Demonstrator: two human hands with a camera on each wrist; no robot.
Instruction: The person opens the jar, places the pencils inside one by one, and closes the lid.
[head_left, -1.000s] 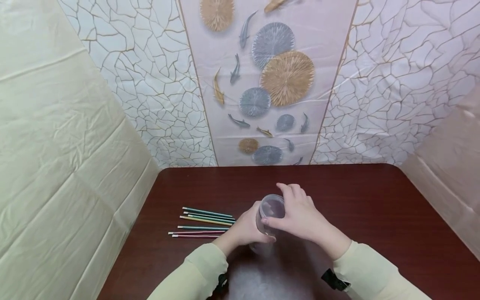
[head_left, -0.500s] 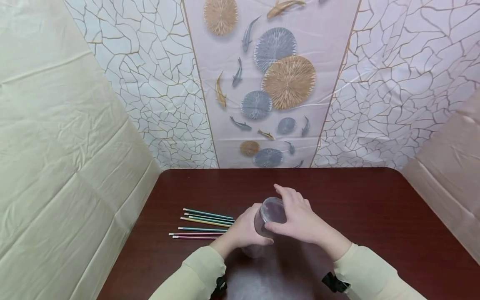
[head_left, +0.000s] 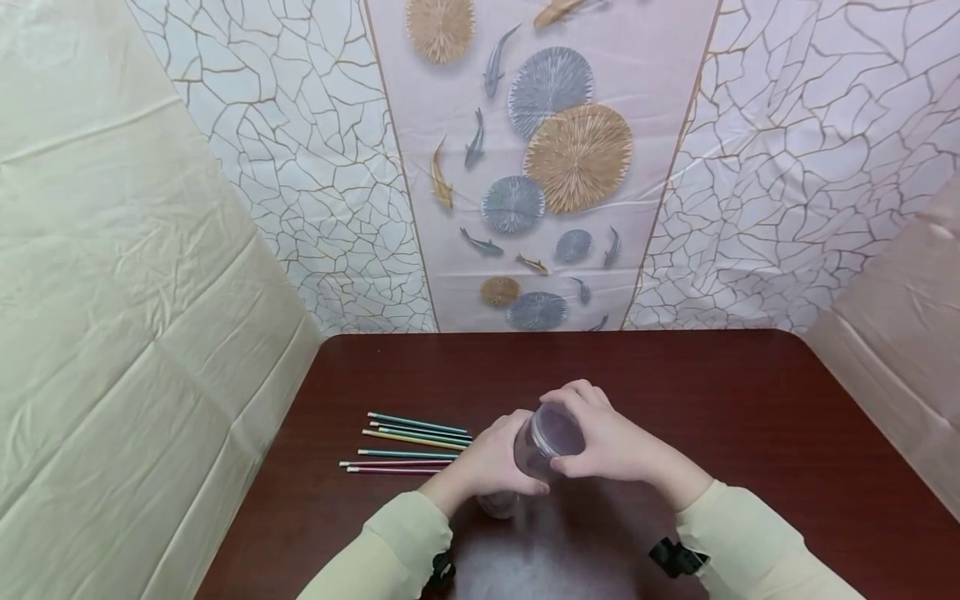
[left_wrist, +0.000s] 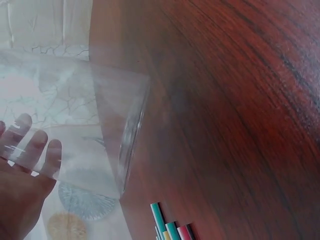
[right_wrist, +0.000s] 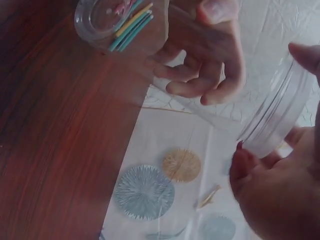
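A clear plastic jar point(head_left: 531, 454) is held above the table, tilted, with its base toward the person. My left hand point(head_left: 491, 458) wraps round its body, thumb on the near side. At the upper end sits a clear round lid point(head_left: 562, 432). My right hand point(head_left: 611, 442) grips the lid's rim, with fingers on the far side and thumb on the near side. The right wrist view shows the ridged lid point(right_wrist: 277, 110) between thumb and fingers. In the left wrist view the jar point(left_wrist: 100, 125) looks see-through, with no contents visible.
Several slim pencil-like sticks point(head_left: 412, 452), green, yellow and dark red with white ends, lie on the dark red-brown table point(head_left: 720, 400) left of the left hand. A patterned cloth point(head_left: 465, 192) hangs behind the table, and pale cloth point(head_left: 187, 333) covers the left side.
My right hand has turned, and its raised fingers have come down onto the lid's far rim. The jar has tilted a little more to the right. The sticks stay where they were.
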